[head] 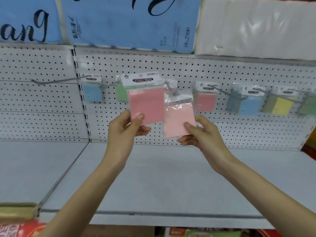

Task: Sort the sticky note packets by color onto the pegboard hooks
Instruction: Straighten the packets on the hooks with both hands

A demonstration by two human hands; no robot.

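My left hand [127,128] pinches the lower corner of a pink sticky note packet [146,103] with a white header card, held upright before the pegboard [153,65]. My right hand [199,134] grips a paler pink packet [179,119] by its bottom edge; its clear top sits at the tip of a metal hook [172,91]. On other hooks hang a blue packet [93,93], a green one [121,93] partly hidden behind the held packet, a pink one [206,100], more blue ones [248,105], yellow ones [282,106] and green ones [307,106] at the right edge.
A bare hook [56,81] sticks out at the left. A grey shelf [153,177] runs below the pegboard. Blue tissue packs [130,23] and a white pack [256,28] rest on top. Coloured goods [20,226] show under the shelf.
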